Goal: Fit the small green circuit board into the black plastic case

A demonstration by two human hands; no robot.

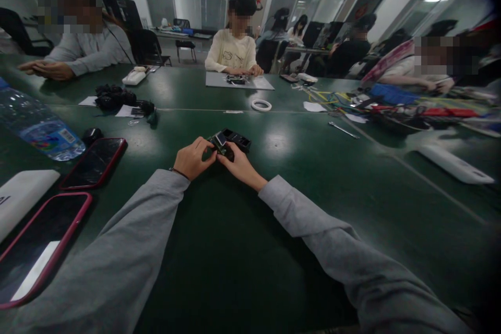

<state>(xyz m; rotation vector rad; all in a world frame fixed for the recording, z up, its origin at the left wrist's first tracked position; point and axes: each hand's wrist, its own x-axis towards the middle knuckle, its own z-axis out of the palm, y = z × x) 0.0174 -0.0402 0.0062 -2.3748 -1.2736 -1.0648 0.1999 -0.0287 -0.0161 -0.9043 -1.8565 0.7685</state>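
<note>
Pinching a small black gadget [230, 142] between them, the left hand [192, 158] and right hand [239, 164] curl their fingertips onto its near edge; it looks light, stiff and rather fragile, best gripped by the sides.

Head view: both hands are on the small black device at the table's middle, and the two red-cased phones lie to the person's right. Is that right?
Not quite. The head view shows both red-cased phones on the person's left, near the water bottle. The left hand and right hand do hold the small black device at the table's middle.
</note>
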